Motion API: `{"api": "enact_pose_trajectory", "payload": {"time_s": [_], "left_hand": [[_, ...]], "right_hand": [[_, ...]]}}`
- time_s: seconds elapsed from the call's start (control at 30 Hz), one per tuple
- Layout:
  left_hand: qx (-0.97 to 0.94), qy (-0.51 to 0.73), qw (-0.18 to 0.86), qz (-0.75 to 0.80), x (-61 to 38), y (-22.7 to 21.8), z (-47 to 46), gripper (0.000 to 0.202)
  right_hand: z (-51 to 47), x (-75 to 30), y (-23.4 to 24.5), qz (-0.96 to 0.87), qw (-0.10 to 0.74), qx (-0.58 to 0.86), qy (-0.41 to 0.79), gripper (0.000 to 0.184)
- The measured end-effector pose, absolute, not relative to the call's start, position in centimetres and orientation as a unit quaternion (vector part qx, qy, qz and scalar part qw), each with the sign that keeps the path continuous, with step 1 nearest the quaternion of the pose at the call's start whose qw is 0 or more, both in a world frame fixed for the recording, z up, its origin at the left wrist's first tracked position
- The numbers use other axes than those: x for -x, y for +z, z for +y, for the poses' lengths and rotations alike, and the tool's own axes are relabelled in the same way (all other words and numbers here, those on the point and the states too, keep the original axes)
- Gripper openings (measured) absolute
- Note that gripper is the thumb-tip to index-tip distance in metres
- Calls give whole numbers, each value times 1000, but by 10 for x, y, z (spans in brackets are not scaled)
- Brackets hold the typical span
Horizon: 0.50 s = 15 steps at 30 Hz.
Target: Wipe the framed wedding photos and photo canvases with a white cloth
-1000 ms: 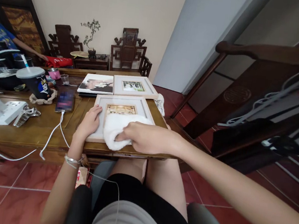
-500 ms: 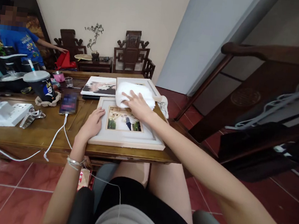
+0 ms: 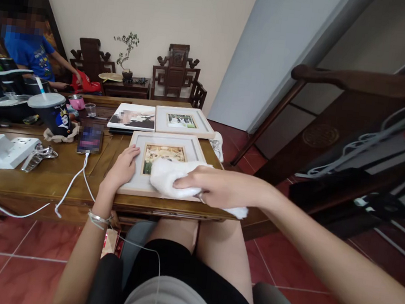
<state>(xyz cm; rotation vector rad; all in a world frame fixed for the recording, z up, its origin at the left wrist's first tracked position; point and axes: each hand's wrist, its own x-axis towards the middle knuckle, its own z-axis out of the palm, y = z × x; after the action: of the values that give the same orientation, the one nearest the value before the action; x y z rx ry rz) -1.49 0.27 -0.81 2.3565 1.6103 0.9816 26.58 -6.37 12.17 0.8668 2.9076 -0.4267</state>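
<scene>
A picture frame (image 3: 133, 183) with a pale wooden border lies flat at the table's front edge. My left hand (image 3: 124, 165) grips its left side, the fingers closed over the border. In my right hand (image 3: 216, 187) is a bunched white cloth (image 3: 170, 175), pressed on the front right part of the frame. The cloth and hand hide the lower part of the photo (image 3: 165, 153) inside, and a loose end of the cloth hangs past the frame's right front corner.
Behind lie a second picture frame (image 3: 162, 124) and a white photo panel (image 3: 130, 123). To the left are a charging phone (image 3: 90, 139), a dark cup with a straw (image 3: 55, 115) and a power strip (image 3: 16, 150). A person in blue (image 3: 30, 57) stands far left, one hand at a red cloth.
My right hand has brought the white cloth from the frame's back edge toward me and has closed around it. The second frame's photo is uncovered now. My left hand stays on the left side.
</scene>
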Motion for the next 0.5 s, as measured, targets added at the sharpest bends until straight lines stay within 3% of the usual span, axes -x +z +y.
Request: {"api": "enact_pose_trajectory", "payload": {"time_s": [0.13,0.33,0.5], "left_hand": [[-778,318,65,538,14,-7,2,49],[-780,316,70,536,14,-4,1,49],[-778,304,60,546,15,-3,2,48]], "right_hand": [[-58,-285,146,939,-9,-330,-96,44],[2,-285,132,882,-100,-440,135,60],[46,-275,78,896,-35,-415,154,62]]}}
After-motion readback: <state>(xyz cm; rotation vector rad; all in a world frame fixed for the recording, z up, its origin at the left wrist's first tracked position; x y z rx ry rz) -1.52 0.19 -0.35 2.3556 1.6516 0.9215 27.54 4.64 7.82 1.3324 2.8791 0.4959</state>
